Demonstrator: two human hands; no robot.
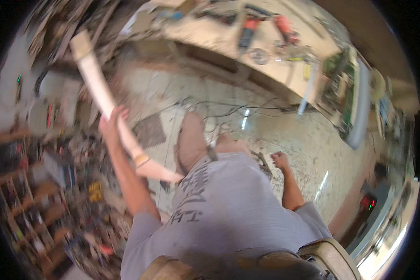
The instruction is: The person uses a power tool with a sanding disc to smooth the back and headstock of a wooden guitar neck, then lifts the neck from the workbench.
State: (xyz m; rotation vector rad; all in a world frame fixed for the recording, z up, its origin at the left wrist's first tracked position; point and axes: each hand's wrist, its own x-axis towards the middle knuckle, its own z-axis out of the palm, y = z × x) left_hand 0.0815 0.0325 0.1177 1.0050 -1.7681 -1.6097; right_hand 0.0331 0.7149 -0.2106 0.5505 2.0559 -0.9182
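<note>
My left hand (113, 122) is wrapped round a long, slightly curved pale wooden piece (95, 77). Darker bands cross it near its upper end and lower down. It slants from the upper left toward my waist, and its lower end is beside my shirt. Away from the wood, my right hand (279, 160) hangs at my right side over the floor. Its fingers are loosely curled, with nothing visible in them. The picture is blurred by motion.
Ahead stands a workbench (196, 35) with orange-and-black power tools (249, 32) and a round metal disc (259, 56). Black cables (238, 106) trail over the tiled floor. Cluttered shelves (28, 205) fill the left; scrap wood (63, 28) is heaped at far left.
</note>
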